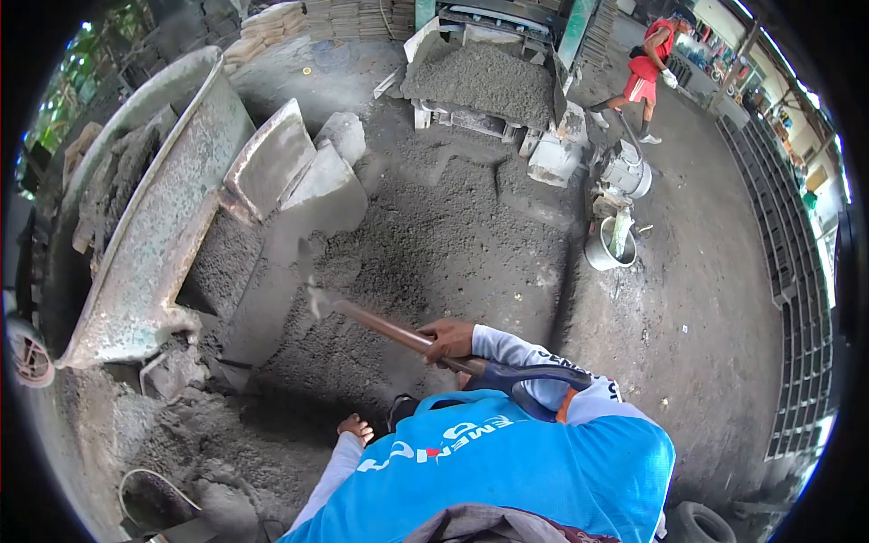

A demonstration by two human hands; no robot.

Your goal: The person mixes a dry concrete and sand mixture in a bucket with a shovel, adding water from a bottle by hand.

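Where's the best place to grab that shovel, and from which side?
Grip the shovel at two places: the bare shaft midway, where the right hand wraps it from above, and the blue D-handle at the near end. Its blade points away into the grey mix, so probably come from the handle end.

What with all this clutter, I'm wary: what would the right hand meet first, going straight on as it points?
Probably the shovel blade, up the shaft from the right hand; depth is unclear.
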